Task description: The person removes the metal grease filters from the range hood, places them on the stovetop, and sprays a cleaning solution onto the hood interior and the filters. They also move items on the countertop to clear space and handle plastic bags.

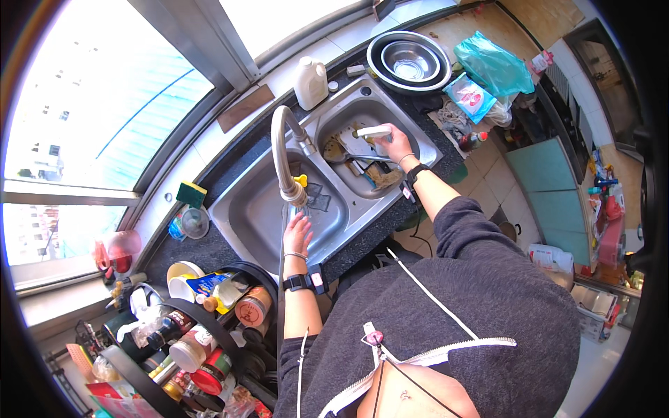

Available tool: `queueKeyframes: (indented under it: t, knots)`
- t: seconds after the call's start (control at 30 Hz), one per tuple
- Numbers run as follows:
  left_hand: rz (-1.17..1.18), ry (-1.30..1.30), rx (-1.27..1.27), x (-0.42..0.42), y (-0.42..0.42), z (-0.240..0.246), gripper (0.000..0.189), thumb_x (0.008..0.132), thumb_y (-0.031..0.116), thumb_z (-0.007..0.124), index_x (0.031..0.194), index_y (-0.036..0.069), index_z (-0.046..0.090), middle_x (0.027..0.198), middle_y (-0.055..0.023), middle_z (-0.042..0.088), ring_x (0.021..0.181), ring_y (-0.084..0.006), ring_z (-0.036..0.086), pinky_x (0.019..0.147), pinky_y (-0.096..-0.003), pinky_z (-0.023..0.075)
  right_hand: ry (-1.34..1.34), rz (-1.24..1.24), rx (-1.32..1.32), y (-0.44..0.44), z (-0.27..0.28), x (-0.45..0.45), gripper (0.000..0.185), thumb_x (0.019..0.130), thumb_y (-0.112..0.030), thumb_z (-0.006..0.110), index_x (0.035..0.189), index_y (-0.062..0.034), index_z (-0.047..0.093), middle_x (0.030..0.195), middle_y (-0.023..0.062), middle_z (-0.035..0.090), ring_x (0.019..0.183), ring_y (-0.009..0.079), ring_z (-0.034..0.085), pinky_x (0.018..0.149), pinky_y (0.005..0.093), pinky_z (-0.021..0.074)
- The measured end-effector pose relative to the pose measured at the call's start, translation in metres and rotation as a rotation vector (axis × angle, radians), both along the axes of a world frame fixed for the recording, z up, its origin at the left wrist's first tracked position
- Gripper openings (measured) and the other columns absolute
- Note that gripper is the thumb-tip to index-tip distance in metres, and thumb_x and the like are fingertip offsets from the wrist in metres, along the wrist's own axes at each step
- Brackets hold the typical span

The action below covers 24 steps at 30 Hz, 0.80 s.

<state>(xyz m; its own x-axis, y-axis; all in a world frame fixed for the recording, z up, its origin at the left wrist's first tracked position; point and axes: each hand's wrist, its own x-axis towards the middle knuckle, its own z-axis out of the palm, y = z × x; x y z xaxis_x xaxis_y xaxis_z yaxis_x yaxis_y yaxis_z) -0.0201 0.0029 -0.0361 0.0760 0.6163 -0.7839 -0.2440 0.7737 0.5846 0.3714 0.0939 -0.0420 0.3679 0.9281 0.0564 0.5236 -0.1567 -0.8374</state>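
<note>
My left hand [297, 237] is under the spout of the gooseneck metal faucet [279, 146], over the left basin [251, 219] of a steel double sink. Its fingers are spread and nothing is in them. My right hand [396, 143] grips a white dish [373, 131] above the right basin [360, 189]; the fingers cover part of the dish. Below it lie a soiled plate [334, 150], a metal utensil handle [369, 157] and a brown, crumpled scrubber or cloth [384, 179]. A dark mesh strainer or cloth [318, 198] is in the left basin, near a yellow piece [300, 180].
A white plastic jug [311, 83] stands behind the sink. Nested steel bowls [410, 61] sit at the right back, beside plastic bags [491, 62] and a sauce bottle [472, 140]. On the left are a green-yellow sponge [191, 194] and a rack crowded with jars [193, 347].
</note>
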Motion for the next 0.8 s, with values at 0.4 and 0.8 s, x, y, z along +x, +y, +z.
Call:
queueKeyframes:
  t: [0.4, 0.8]
  knots:
    - [-0.101, 0.207, -0.016, -0.008, -0.017, -0.01, 0.041, 0.089, 0.029, 0.063, 0.128, 0.016, 0.059, 0.124, -0.0035, 0.061, 0.114, -0.0184, 0.055, 0.095, -0.0417, 0.041, 0.439, -0.078, 0.548, -0.029, 0.098, 0.016, 0.026, 0.092, -0.016, 0.069, 0.109, -0.0032, 0.054, 0.091, 0.0044, 0.063, 0.079, 0.0134, 0.065, 0.072, 0.028, 0.0532]
    - [-0.514, 0.582, 0.269, 0.02, -0.011, -0.052, 0.069, 0.082, 0.035, 0.07, 0.139, 0.001, 0.048, 0.134, -0.0237, 0.053, 0.124, -0.0336, 0.051, 0.106, -0.0397, 0.0369, 0.64, -0.097, 0.392, -0.144, 0.175, 0.067, 0.039, 0.093, -0.015, 0.061, 0.128, 0.0017, 0.056, 0.111, 0.0072, 0.066, 0.073, 0.0118, 0.059, 0.068, 0.0283, 0.0518]
